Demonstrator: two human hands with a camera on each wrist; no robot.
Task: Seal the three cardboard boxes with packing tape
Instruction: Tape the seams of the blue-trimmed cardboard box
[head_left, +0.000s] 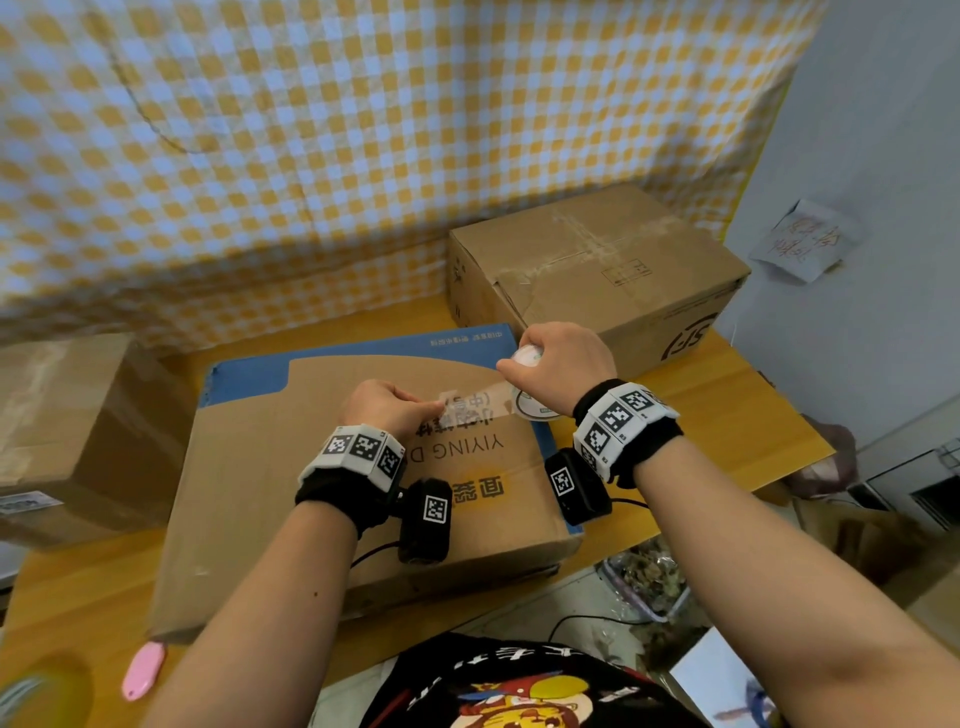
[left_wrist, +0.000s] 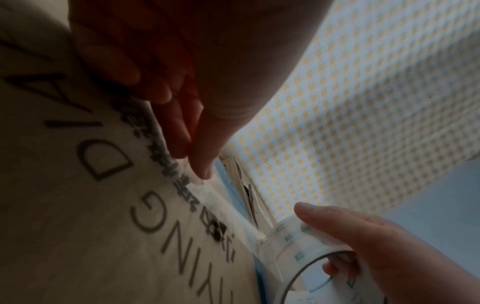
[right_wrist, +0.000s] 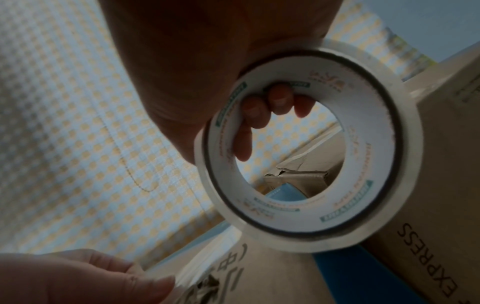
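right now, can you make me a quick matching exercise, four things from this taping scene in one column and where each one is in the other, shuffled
Things:
1. tape roll
2. loose tape end
3. pink object
4. box with blue edges

Places:
A. lying on the table at the near left
B. under both hands, at the table's middle
C. gripped by the right hand
D. pinched by the left hand

Pairs: 1-C, 2-D, 3-A, 4-B

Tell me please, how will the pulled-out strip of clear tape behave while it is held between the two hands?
The tape strip is thin film, so it probably goes floppy once slack. Now it looks taut between the left hand and the tape roll in the right hand. It likely sticks to itself easily.
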